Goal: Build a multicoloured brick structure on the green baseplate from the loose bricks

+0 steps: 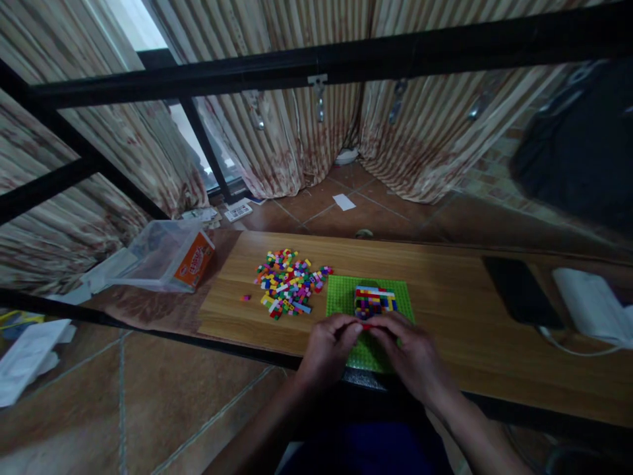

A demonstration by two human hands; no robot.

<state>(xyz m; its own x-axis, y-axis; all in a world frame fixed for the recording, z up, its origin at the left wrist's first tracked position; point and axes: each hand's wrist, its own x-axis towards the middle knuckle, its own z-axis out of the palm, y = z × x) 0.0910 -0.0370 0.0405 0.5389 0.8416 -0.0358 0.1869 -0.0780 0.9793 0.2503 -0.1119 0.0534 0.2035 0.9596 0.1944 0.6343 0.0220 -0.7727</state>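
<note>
A green studded baseplate (341,293) lies on the wooden board near its front edge. On it stands a small built structure of multicoloured toy bricks (376,300). Just in front of that structure, my left hand (330,346) and my right hand (408,349) meet with their fingertips. A red brick (366,326) is pinched between them, mostly covered by the fingers. Left of the baseplate spreads a pile of loose small bricks (287,284) in many colours.
A clear plastic box (163,247) with an orange label lies tipped at the left. Toward the right are a black phone (521,290) and a white power bank (588,303) with a cable. A black metal bar (346,58) crosses above, before striped curtains (297,145).
</note>
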